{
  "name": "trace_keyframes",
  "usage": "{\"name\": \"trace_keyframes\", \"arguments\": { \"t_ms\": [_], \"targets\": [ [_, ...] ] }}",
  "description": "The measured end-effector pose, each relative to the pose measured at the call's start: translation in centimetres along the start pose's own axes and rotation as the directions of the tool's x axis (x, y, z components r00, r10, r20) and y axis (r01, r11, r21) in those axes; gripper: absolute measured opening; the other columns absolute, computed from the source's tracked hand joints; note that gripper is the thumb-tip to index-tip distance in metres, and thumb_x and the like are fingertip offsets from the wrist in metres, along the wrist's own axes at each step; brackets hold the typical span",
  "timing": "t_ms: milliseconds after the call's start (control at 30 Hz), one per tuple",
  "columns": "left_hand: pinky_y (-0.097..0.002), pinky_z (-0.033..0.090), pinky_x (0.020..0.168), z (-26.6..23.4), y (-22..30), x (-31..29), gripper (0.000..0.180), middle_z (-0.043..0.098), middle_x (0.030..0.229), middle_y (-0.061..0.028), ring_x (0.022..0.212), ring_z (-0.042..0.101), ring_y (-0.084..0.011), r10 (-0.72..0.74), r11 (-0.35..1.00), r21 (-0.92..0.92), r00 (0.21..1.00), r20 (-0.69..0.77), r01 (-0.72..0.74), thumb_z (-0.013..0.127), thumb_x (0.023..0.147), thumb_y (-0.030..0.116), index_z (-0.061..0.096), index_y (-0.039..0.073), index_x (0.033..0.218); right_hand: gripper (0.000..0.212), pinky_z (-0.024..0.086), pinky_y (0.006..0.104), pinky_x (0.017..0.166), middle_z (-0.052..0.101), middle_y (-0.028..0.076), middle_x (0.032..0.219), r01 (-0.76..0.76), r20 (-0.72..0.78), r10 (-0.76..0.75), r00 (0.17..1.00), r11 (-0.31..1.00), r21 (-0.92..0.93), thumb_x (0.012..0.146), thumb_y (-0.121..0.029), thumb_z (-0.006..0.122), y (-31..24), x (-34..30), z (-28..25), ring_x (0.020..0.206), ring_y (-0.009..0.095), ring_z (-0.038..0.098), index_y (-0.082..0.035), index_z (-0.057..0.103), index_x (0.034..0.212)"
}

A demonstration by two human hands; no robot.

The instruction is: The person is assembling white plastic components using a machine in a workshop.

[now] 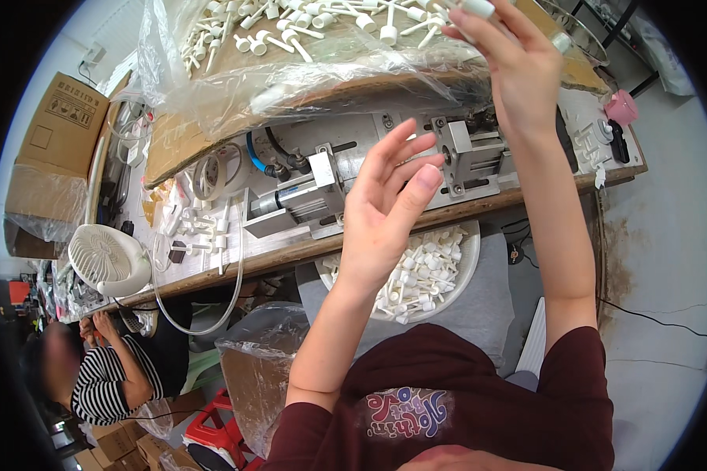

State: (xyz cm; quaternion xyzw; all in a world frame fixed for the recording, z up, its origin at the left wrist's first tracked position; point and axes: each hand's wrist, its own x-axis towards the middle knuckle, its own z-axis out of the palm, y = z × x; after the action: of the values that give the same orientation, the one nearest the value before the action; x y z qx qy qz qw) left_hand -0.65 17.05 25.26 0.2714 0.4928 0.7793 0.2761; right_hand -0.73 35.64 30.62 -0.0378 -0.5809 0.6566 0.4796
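The fingers (501, 38) of the right hand (529, 88), far and to the right, seem to grasp a small white piece (479, 8), partly cut by the view's edge, while the left hand (379, 208), nearer, has released, loosely spread fingers with nothing visible in them, in front of the metal fixture (324, 177). In my judgement, a light pinch on the piece's cylindrical end is good, with the left fingertips away from the metal blocks. Similar pieces (324, 20) lie heaped farther, and more fill the near white basket (475, 255).
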Motion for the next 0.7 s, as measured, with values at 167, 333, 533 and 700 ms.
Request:
{"name": "trace_keyframes", "arguments": {
  "t_ms": [167,333,533,700],
  "targets": [
    [-0.0456,0.041,0.109,-0.1,0.3,-0.1,0.072,0.049,0.14,-0.0221,0.131,0.048,-0.0321,-0.062,0.949,-0.303,0.994,0.091,0.087,0.045,0.101,0.052,0.032,-0.003,0.146,0.034,0.056,0.0282,0.074,0.065,0.015,0.118,0.5,0.424,-0.311,0.851,0.729,-0.469,0.073,0.003,0.074,-0.7,-8.3,-0.3,0.095,0.021,0.066,-0.002,0.075,0.106],
    [-0.0419,0.044,0.106,-1.2,-1.9,-1.9,0.059,0.06,0.122,-0.0148,0.123,0.055,-0.0314,-0.203,0.816,-0.535,0.975,0.091,0.22,0.027,0.107,0.046,0.035,0.002,0.145,0.039,0.055,0.0366,0.085,0.063,0.02,0.121,0.649,0.667,-0.203,0.717,0.544,-0.531,0.075,-0.006,0.068,-0.4,-14.3,-0.4,0.103,0.032,0.066,0.001,0.069,0.113],
    [-0.0371,0.047,0.102,-2.6,-4.0,-4.0,0.054,0.061,0.108,-0.0067,0.112,0.059,-0.0237,-0.306,0.774,-0.597,0.95,-0.06,0.211,0.027,0.108,0.045,0.039,0.007,0.144,0.053,0.048,0.041,0.098,0.061,0.017,0.128,0.557,0.782,0.15,0.605,0.622,-0.55,0.079,-0.007,0.063,-2.3,-15.3,-2.2,0.112,0.031,0.062,0.001,0.057,0.131],
    [-0.0275,0.048,0.09,-2.2,-4.4,-4.9,0.055,0.059,0.104,-0.0023,0.093,0.056,-0.0099,-0.416,0.763,-0.576,0.905,-0.088,0.294,0.025,0.108,0.045,0.041,0.008,0.146,0.039,0.054,0.036,0.08,0.064,0.014,0.113,0.593,0.796,0.079,0.6,0.623,-0.509,0.078,-0.007,0.065,-1.8,-15.5,-2.7,0.099,0.027,0.065,0.001,0.065,0.116]
  ]
}}
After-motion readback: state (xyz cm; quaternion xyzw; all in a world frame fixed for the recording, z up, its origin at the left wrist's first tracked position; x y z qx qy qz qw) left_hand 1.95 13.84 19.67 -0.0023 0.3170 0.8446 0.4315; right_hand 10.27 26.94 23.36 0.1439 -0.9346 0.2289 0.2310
